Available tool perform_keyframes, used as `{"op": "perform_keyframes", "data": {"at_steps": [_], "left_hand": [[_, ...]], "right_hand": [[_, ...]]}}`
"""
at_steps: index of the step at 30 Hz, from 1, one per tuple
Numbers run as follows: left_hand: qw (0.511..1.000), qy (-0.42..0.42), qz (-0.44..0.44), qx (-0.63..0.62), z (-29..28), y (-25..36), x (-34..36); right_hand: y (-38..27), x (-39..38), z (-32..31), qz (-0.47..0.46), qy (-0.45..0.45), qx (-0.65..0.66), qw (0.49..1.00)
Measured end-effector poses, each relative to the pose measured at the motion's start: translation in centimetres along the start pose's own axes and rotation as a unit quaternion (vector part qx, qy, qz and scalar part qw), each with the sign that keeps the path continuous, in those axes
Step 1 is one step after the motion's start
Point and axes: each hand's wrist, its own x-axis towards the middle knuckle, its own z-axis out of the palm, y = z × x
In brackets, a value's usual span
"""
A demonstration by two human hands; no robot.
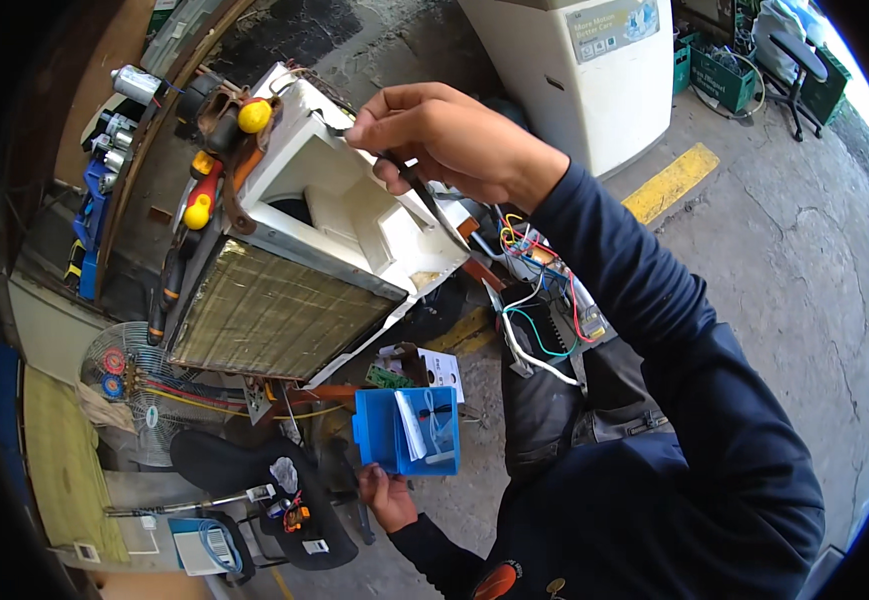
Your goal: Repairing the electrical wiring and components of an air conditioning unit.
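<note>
The right hand [439, 142] pinches a dark strip [417, 186] over a white housing [339, 205]; the left hand [390, 500] grips a blue box [377, 430].

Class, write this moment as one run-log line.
left hand: at edge of blue box; right hand: pinching dark strip by white casing; in box: white papers; nearby: black chair

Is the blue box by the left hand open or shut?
Open: the inside of the blue box is exposed, with white paper visible in it.
</note>
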Motion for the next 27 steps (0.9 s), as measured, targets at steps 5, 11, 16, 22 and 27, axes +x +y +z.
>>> {"op": "perform_keyframes", "data": {"at_steps": [5,11,16,22,27], "left_hand": [[0.999,-0.029,-0.030,-0.001,1.7,-0.2,0.1],[0.998,-0.032,-0.056,0.007,3.9,-0.6,1.2],[0.997,-0.059,-0.048,0.013,4.5,0.0,3.0],[0.996,-0.075,-0.050,0.011,4.2,0.0,2.7],[0.996,-0.062,-0.055,0.027,4.2,0.5,1.5]], "right_hand": [[-2.5,-1.7,-1.0,-0.062,0.049,-0.162,0.984],[-4.6,-8.7,-7.9,-0.072,0.113,-0.225,0.965],[-1.1,-12.9,-11.5,-0.076,0.081,-0.377,0.919],[4.2,-8.8,-14.4,0.031,0.073,-0.553,0.830],[12.1,1.2,-20.8,0.034,0.063,-0.473,0.878]]}}
